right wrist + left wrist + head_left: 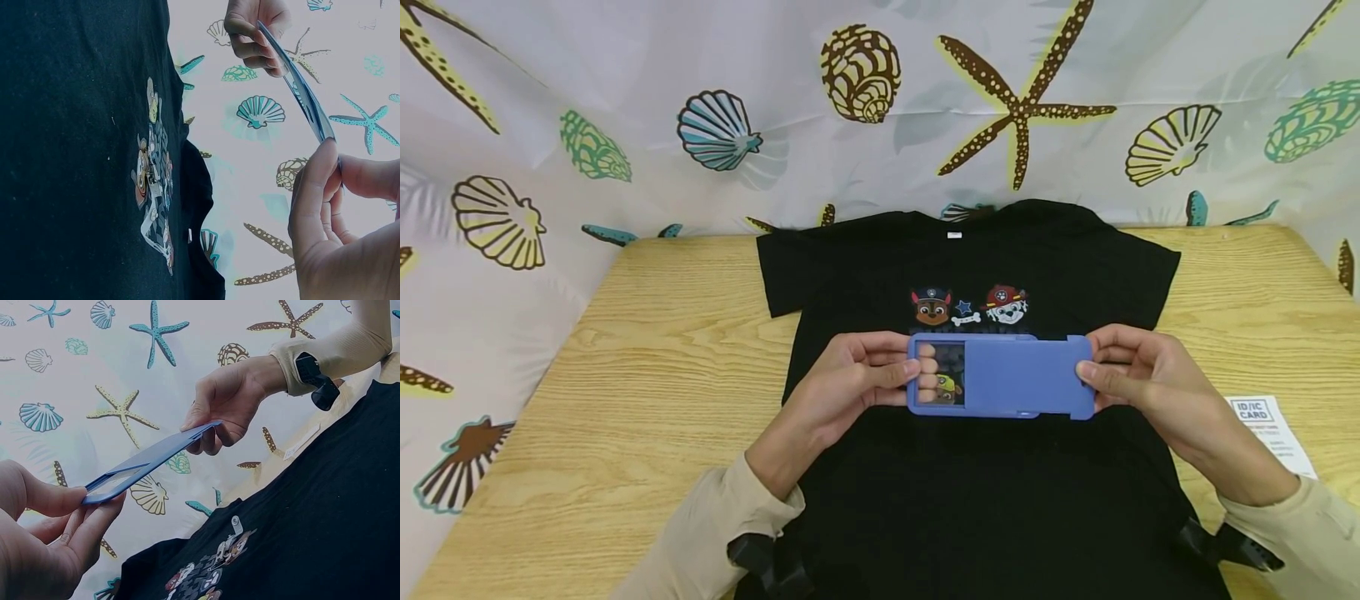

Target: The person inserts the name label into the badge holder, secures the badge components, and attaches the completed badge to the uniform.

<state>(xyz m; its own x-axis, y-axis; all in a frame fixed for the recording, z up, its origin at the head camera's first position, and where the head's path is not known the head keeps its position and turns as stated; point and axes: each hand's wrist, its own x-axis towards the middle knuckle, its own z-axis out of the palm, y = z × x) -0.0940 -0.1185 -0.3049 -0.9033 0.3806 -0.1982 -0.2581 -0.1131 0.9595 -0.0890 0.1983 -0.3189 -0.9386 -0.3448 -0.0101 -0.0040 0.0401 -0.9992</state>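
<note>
A blue ID card holder point(1015, 377) is held level above a black T-shirt point(955, 492). Its left end has a see-through window, with fingers and the shirt's print showing behind it. A solid blue panel juts out past the frame on the right. My left hand point(857, 375) pinches the left end, thumb in front and fingers behind. At the other end, my right hand point(1150, 392) pinches the jutting panel between thumb and fingers. Seen edge-on in the left wrist view, the card holder point(150, 456) spans both hands and is slightly bowed.
The T-shirt lies spread on a wooden table point(647, 350), its cartoon dog print point(966, 307) facing up. A white paper card point(1273, 437) marked ID/IC CARD lies by the right forearm. Behind hangs a white curtain point(805, 50) with shells and starfish.
</note>
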